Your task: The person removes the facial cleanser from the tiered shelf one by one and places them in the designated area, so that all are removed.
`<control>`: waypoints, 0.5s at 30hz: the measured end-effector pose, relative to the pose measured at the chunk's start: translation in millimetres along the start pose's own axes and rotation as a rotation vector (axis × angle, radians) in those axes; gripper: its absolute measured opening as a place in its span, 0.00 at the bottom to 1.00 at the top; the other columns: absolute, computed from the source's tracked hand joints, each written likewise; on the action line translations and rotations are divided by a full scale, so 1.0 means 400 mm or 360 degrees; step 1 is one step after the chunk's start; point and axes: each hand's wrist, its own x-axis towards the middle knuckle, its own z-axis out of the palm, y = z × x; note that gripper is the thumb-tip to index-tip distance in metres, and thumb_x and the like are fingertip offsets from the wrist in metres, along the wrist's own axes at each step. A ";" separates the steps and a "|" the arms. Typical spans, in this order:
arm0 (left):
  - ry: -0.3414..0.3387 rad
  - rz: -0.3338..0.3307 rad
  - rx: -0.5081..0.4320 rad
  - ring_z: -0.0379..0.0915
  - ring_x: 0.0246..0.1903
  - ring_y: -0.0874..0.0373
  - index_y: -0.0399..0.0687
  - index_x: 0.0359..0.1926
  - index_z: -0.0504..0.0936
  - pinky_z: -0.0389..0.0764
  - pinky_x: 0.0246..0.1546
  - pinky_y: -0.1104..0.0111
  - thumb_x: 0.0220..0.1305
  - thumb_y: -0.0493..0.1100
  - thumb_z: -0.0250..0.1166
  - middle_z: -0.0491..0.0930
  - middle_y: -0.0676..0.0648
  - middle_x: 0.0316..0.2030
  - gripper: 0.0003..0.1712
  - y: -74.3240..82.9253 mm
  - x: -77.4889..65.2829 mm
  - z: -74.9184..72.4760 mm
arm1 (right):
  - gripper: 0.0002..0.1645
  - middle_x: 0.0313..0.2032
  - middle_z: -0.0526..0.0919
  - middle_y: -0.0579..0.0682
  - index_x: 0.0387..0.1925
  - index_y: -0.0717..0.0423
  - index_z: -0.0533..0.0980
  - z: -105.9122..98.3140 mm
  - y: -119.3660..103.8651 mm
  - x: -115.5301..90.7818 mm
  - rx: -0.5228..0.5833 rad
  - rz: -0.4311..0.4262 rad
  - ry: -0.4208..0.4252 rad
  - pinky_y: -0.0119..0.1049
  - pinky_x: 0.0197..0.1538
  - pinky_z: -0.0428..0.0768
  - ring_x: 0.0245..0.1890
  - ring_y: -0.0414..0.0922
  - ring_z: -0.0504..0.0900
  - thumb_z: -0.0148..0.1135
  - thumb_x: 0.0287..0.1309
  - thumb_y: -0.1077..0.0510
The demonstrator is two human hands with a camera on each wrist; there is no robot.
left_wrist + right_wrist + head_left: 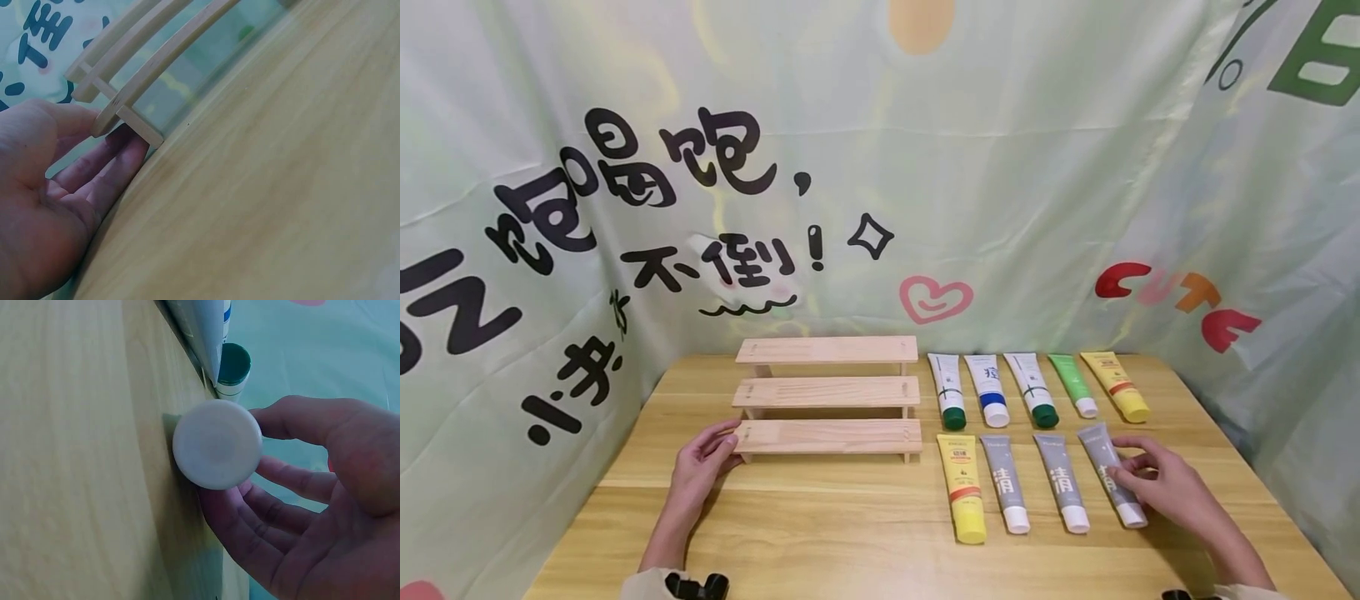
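Observation:
My left hand holds the left end of the lowest step of a three-tier wooden display rack. The left wrist view shows the thumb at the step's end and fingers bent beneath it by the rack's foot. At the right end of the front row, my right hand pinches a grey tube with a white cap, thumb on one side and fingers on the other. That cap faces the right wrist camera, hiding most of the tube's body. The tube lies on or just above the table; I cannot tell which.
To the left of the held tube lie two more grey tubes and a yellow tube. Behind them is a row of several tubes, including a green one. A printed curtain encloses the wooden table.

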 end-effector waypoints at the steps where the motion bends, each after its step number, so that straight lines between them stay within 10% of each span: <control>1: 0.0000 -0.0001 0.0001 0.83 0.44 0.63 0.32 0.66 0.74 0.87 0.46 0.69 0.75 0.42 0.63 0.84 0.53 0.45 0.25 0.001 -0.001 0.000 | 0.40 0.42 0.80 0.57 0.68 0.68 0.64 0.000 0.001 -0.001 0.0003 0.0001 -0.0007 0.36 0.32 0.81 0.40 0.51 0.78 0.68 0.67 0.49; 15: -0.0009 0.0006 0.0008 0.83 0.43 0.64 0.31 0.66 0.74 0.87 0.45 0.70 0.75 0.43 0.63 0.84 0.54 0.44 0.27 -0.002 -0.003 -0.003 | 0.30 0.34 0.76 0.53 0.63 0.72 0.67 -0.023 0.031 -0.018 0.0088 0.0044 -0.0085 0.37 0.29 0.83 0.32 0.47 0.76 0.59 0.75 0.51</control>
